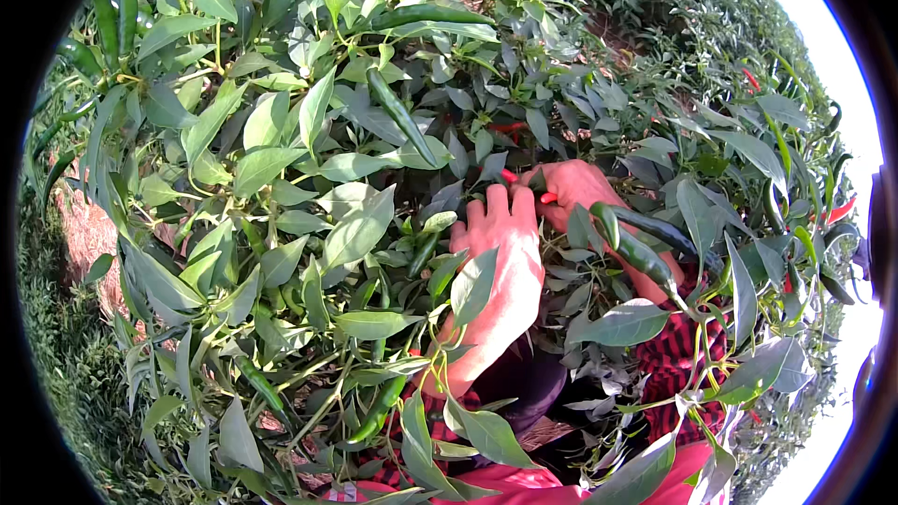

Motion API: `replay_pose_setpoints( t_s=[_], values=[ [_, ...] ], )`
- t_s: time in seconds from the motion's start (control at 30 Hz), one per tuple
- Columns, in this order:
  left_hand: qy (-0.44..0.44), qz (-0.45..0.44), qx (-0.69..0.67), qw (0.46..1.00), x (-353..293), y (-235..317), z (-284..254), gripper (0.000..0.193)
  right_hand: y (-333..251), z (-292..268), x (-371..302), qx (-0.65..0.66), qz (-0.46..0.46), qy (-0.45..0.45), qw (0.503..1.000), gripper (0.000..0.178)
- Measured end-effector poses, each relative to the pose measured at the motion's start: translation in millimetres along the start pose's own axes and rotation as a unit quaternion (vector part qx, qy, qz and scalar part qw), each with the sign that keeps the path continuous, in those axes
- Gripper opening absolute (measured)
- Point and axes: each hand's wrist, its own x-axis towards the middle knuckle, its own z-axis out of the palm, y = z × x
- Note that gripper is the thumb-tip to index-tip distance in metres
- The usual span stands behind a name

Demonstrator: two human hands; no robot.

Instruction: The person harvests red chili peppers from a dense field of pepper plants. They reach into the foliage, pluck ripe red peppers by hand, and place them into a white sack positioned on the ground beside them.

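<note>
Both my hands reach into a leafy chili plant [360, 229] and meet among its leaves. The bent fingers of my left hand [500, 248] close at a red chili pepper [506, 175], with their tips partly hidden. Just beyond and to the right, my right hand [578, 189] is curled, and a short red chili pepper end [549, 197] shows by its fingers. Leaves hide part of its grip. Large green chili peppers [645, 258] hang in front of my right forearm. Another green chili pepper [400, 117] hangs up and left of my hands.
More green chili peppers [376, 411] hang low at the left, and several at the far upper left. Red chili peppers [840, 211] show at the right edge. A dark rounded object [524, 382] is under my left forearm. Dry ground [89, 243] shows at the left.
</note>
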Motion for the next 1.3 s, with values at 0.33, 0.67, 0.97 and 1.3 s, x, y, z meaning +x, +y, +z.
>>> replay_pose_setpoints(
  t_s=[0.33, 0.67, 0.97, 1.3],
  values=[
    [-0.032, -0.023, 0.171, 0.984, -6, 9, 18, 0.044, -28, -25, 32, -0.01, 0.028, 0.052, 0.998, 0.021],
    [0.037, 0.022, 0.196, 0.98, -13, -2, 32, 0.024, -26, 24, 69, -0.241, -0.008, 0.028, 0.97, 0.016],
    [-0.011, -0.033, 0.197, 0.98, -13, -7, 25, 0.037, -17, -6, 56, 0.545, 0.1, -0.066, 0.83, 0.017],
    [0.001, 0.007, 0.188, 0.982, -12, -4, 22, 0.032, -1, -25, 63, 0.051, 0.067, 0.082, 0.993, 0.022]
  ],
)
